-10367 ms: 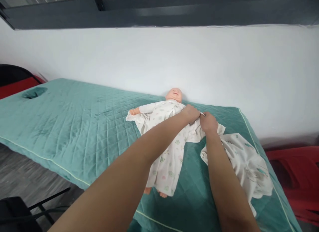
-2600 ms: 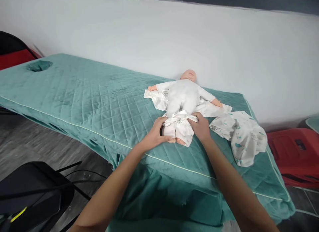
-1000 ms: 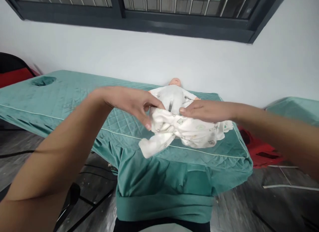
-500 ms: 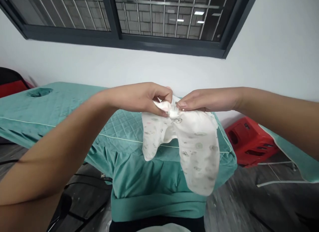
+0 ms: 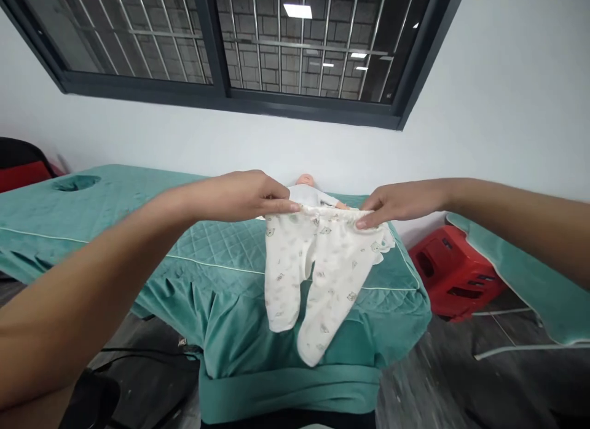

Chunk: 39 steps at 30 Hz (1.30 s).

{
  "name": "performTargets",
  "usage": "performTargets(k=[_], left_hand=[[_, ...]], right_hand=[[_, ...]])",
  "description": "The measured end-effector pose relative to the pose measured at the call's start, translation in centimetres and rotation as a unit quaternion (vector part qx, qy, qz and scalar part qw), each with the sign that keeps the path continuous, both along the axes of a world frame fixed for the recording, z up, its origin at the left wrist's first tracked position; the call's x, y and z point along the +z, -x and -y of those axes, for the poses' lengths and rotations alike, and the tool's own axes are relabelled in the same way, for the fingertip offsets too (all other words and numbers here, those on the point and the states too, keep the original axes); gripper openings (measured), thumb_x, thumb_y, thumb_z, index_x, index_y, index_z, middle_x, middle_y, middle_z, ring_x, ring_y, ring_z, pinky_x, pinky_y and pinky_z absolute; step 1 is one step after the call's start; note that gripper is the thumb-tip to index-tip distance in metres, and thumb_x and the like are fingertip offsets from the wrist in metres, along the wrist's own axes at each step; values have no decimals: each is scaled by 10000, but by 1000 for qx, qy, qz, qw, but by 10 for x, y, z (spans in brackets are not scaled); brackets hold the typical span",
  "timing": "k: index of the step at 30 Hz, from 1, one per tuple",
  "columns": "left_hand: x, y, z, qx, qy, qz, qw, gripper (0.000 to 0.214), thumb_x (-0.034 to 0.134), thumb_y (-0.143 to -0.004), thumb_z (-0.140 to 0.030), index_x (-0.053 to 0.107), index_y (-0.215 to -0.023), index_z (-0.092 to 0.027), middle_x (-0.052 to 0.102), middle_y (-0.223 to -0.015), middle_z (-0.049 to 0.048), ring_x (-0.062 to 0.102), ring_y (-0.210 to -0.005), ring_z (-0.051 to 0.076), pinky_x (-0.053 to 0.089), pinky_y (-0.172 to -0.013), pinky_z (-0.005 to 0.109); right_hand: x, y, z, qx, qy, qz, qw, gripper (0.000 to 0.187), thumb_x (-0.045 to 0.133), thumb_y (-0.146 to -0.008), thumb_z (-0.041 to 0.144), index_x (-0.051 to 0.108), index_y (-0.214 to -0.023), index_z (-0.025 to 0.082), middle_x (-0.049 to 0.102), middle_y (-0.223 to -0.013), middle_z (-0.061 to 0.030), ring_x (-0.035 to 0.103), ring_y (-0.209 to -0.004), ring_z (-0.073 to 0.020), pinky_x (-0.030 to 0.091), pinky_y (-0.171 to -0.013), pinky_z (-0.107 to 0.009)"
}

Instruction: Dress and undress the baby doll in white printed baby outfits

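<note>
White printed baby pants [image 5: 322,275] hang spread between my two hands, waistband at the top and both legs dangling over the near edge of the bed. My left hand [image 5: 255,195] pinches the waistband's left end, thumb in front. At the other end, my right hand [image 5: 391,203] grips the waistband between thumb and fingers. Behind the pants a baby doll [image 5: 306,192] in a whitish top lies on the bed; its lower body is hidden by the cloth.
A massage bed [image 5: 221,244] with a teal quilted cover and a face hole runs along the wall beneath a barred window [image 5: 299,54]. Red plastic stools [image 5: 454,275] stand right of it, beside another teal-covered surface [image 5: 516,275]. Cables [image 5: 142,352] lie at lower left.
My hands have moved apart, stretching the bunched waistband out straight. The pants now face me flat, and the doll behind them has come into view.
</note>
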<state>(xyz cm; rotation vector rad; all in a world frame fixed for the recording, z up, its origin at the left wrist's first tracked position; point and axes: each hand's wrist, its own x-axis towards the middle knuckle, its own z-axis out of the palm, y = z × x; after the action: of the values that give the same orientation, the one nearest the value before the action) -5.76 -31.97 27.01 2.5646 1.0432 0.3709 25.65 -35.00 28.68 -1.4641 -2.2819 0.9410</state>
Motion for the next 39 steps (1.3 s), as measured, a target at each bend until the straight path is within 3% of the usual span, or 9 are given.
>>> performTargets(k=[3,8,12,17,22,28,34,36,39], left_hand=[[-3,-5,0,43,-74,55,995,421,680,-781,-565,588,-566,-215,502,-532,11,511,-561,171,364,-577,284],[-5,-24,-4,137,-201,257,935,296,634,-846,-466,638,-748,-188,578,-661,18,613,-801,201,467,-723,293],[-19,-31,-13,74,-206,405,888,388,596,-884,-478,596,-1204,-258,661,-993,18,665,-1032,217,520,-867,352],[-67,-34,-31,96,-188,508,835,760,744,-763,-467,402,-1427,-325,559,-1387,50,534,-1330,292,508,-996,407],[-131,-37,-55,217,-23,446,868,406,743,-756,-385,664,-1091,-170,718,-1079,87,650,-1081,308,537,-947,440],[-171,-9,-93,297,20,543,785,371,690,-755,-342,661,-1088,-180,720,-1045,64,673,-961,249,551,-848,357],[-194,8,-130,352,126,529,762,592,668,-672,-187,626,-1263,-191,694,-1154,84,681,-981,266,562,-845,366],[-204,5,-136,380,152,482,775,667,662,-691,-178,565,-1350,-180,662,-1226,112,668,-1067,290,551,-930,417],[-215,-6,-135,333,69,372,864,573,668,-729,-174,607,-1299,-172,579,-1364,128,546,-1304,298,403,-1159,450]], right_hand=[[-5,7,0,12,4,-2,1000,288,843,-689,502,790,-758,228,746,-700,-38,711,-755,-242,601,-687,-368],[-18,50,-10,35,-41,-207,977,390,652,-859,606,764,-914,236,758,-998,-62,687,-1012,-229,575,-915,-420],[-26,88,-22,31,-96,-344,933,393,767,-796,532,694,-1052,242,711,-1114,-42,633,-1155,-233,528,-1018,-470],[-29,116,-44,5,-93,-448,889,328,790,-793,438,609,-968,227,687,-1038,3,646,-1136,-218,542,-1005,-455],[-44,129,-75,-22,-76,-506,859,237,681,-888,412,549,-937,221,678,-994,22,674,-1068,-176,557,-954,-420],[-101,100,-122,-143,-37,-411,900,209,628,-895,407,558,-957,220,715,-1084,-55,709,-971,-170,572,-864,-355],[-188,54,-185,-243,-130,-77,958,117,573,-863,284,593,-909,178,703,-1146,-165,636,-1101,-274,474,-1021,-484],[-215,47,-204,-239,-182,-21,954,211,597,-837,285,610,-1008,162,647,-1263,-208,541,-1241,-329,361,-1131,-519],[-245,44,-232,-222,-236,27,946,437,561,-860,335,561,-1226,96,554,-1385,-244,439,-1347,-363,275,-1188,-519]])
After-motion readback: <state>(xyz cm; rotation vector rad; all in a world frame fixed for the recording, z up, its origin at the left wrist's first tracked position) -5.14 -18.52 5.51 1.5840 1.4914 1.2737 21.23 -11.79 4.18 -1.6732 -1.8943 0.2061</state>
